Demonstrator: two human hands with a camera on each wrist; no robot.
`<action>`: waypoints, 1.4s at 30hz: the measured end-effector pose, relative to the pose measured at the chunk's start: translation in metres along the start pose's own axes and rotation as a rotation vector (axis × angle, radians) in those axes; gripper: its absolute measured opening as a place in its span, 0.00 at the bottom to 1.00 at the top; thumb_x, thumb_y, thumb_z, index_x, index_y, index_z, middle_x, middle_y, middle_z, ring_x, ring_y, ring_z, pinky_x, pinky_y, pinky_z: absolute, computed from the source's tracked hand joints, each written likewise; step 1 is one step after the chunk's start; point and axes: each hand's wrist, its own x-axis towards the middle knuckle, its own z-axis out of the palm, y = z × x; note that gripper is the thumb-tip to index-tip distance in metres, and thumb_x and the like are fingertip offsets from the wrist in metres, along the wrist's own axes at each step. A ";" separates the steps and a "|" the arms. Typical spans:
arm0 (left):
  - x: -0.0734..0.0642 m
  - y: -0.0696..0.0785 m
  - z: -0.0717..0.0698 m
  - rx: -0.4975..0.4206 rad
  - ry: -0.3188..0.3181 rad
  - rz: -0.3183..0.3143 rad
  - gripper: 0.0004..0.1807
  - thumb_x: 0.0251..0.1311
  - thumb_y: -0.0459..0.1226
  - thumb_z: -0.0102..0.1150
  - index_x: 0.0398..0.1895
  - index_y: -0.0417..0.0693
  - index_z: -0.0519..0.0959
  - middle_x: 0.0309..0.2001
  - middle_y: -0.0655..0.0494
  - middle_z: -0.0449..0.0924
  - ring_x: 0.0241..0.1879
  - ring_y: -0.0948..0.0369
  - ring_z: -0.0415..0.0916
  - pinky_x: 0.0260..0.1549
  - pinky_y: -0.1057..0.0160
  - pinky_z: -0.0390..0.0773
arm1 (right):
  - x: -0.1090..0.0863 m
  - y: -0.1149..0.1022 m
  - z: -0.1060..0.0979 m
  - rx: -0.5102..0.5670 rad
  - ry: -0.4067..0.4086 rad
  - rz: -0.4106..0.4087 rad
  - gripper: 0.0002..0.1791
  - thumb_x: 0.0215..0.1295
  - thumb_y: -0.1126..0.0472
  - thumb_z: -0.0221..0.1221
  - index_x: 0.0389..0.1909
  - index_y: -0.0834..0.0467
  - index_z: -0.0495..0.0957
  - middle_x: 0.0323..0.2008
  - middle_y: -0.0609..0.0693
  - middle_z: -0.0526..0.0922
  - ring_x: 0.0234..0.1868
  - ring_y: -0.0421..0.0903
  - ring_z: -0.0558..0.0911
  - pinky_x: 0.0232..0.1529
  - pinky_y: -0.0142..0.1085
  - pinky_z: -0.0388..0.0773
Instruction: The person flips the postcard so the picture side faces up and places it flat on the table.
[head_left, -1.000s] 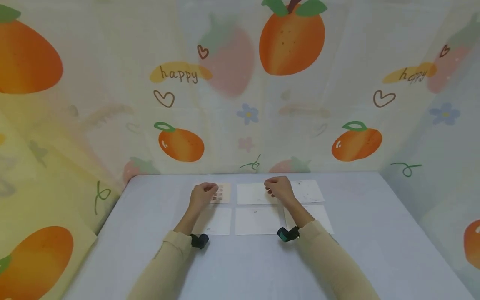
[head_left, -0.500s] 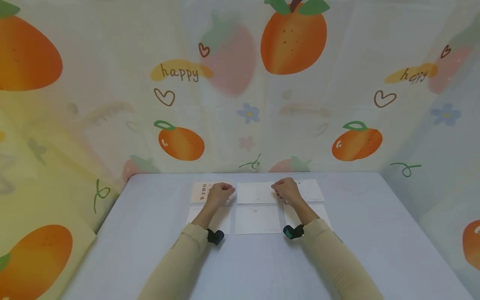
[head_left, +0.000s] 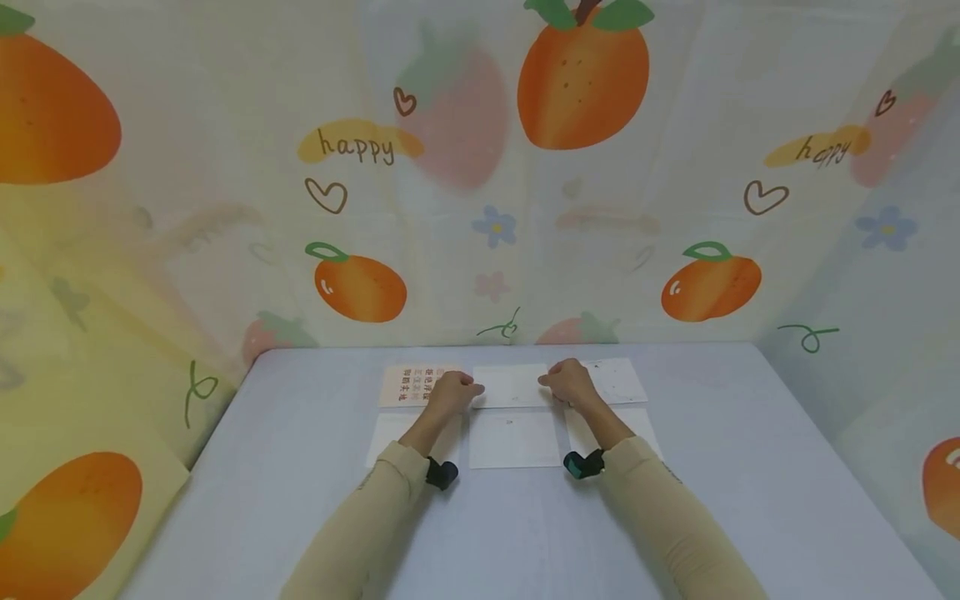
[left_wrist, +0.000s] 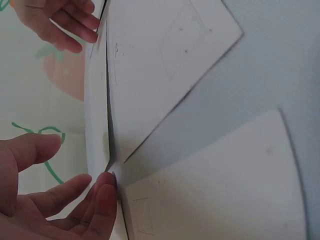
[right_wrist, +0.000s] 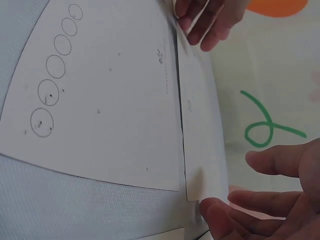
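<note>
Left end: As we begin at the left of the bench (head_left: 495,533), a peach printed card (head_left: 397,385) with columns of characters lies flat in the back row, a pale front-left card (head_left: 384,432) before it.
Left hand (head_left: 447,393): thumb and fingers stand apart; we see fingertips at the left edge of the back-centre card (head_left: 513,385), with no pinch.
Back-centre card: flat on the bench between the hands, a thin, off-white, straight-edged rectangle.
Handling: we judge it light, bendable, rather smooth and easily creased; we would take it by its 2 short edges, slipping the fingertips under.
Front-centre card (head_left: 513,446): also flat, matt and paper-like, faintly marked; the right wrist view shows 6 outlined circles on a near card.
Right hand (head_left: 570,383): thumb clear of the fingers, fingertips at the back-centre card's right end, nothing clamped.
Right end: we find a speckled back-right card (head_left: 618,381) and a front-right card (head_left: 582,435), partly covered by the forearm; the bench's pale covering looks finely woven.
</note>
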 end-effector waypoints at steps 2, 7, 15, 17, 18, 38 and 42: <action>-0.001 0.001 0.001 -0.018 -0.013 -0.014 0.24 0.62 0.42 0.59 0.54 0.33 0.77 0.53 0.39 0.80 0.51 0.47 0.78 0.52 0.51 0.78 | 0.000 0.000 0.000 -0.012 -0.007 0.000 0.21 0.64 0.58 0.60 0.51 0.70 0.76 0.20 0.51 0.77 0.21 0.41 0.73 0.23 0.30 0.71; 0.001 0.001 0.002 -0.097 -0.018 -0.035 0.23 0.62 0.42 0.59 0.53 0.33 0.77 0.50 0.39 0.81 0.47 0.49 0.79 0.48 0.54 0.80 | 0.002 0.001 0.003 -0.016 0.007 -0.009 0.20 0.63 0.59 0.60 0.49 0.70 0.77 0.15 0.48 0.73 0.17 0.40 0.70 0.19 0.30 0.68; 0.003 0.000 0.002 -0.130 -0.003 -0.066 0.23 0.62 0.40 0.59 0.54 0.31 0.76 0.55 0.36 0.78 0.53 0.46 0.77 0.53 0.51 0.78 | 0.007 0.002 0.005 -0.001 0.036 0.011 0.17 0.62 0.61 0.61 0.44 0.71 0.81 0.19 0.53 0.79 0.19 0.43 0.74 0.18 0.30 0.69; 0.003 0.000 0.002 -0.129 -0.001 -0.076 0.22 0.62 0.40 0.59 0.53 0.31 0.76 0.54 0.36 0.78 0.52 0.46 0.77 0.52 0.52 0.78 | 0.009 0.002 0.005 0.019 0.035 0.026 0.15 0.62 0.61 0.61 0.42 0.70 0.82 0.19 0.54 0.80 0.19 0.43 0.74 0.18 0.30 0.68; 0.003 0.000 0.001 -0.131 0.000 -0.085 0.22 0.62 0.40 0.59 0.53 0.31 0.77 0.54 0.37 0.79 0.51 0.47 0.77 0.51 0.52 0.78 | 0.010 0.002 0.006 0.033 0.034 0.035 0.14 0.61 0.62 0.61 0.40 0.70 0.82 0.19 0.54 0.79 0.19 0.44 0.74 0.18 0.30 0.67; 0.005 0.003 0.006 -0.083 0.037 -0.062 0.19 0.62 0.36 0.57 0.51 0.31 0.78 0.52 0.37 0.80 0.49 0.47 0.79 0.47 0.54 0.80 | 0.015 0.012 0.005 0.242 0.034 0.077 0.08 0.61 0.64 0.60 0.27 0.66 0.79 0.15 0.48 0.73 0.18 0.41 0.71 0.20 0.30 0.66; 0.005 0.003 0.006 -0.123 0.065 -0.044 0.19 0.62 0.36 0.56 0.53 0.33 0.78 0.55 0.37 0.79 0.55 0.46 0.78 0.50 0.53 0.80 | 0.014 0.013 0.006 0.291 0.068 0.069 0.08 0.61 0.64 0.60 0.30 0.68 0.80 0.15 0.47 0.73 0.18 0.40 0.72 0.21 0.30 0.67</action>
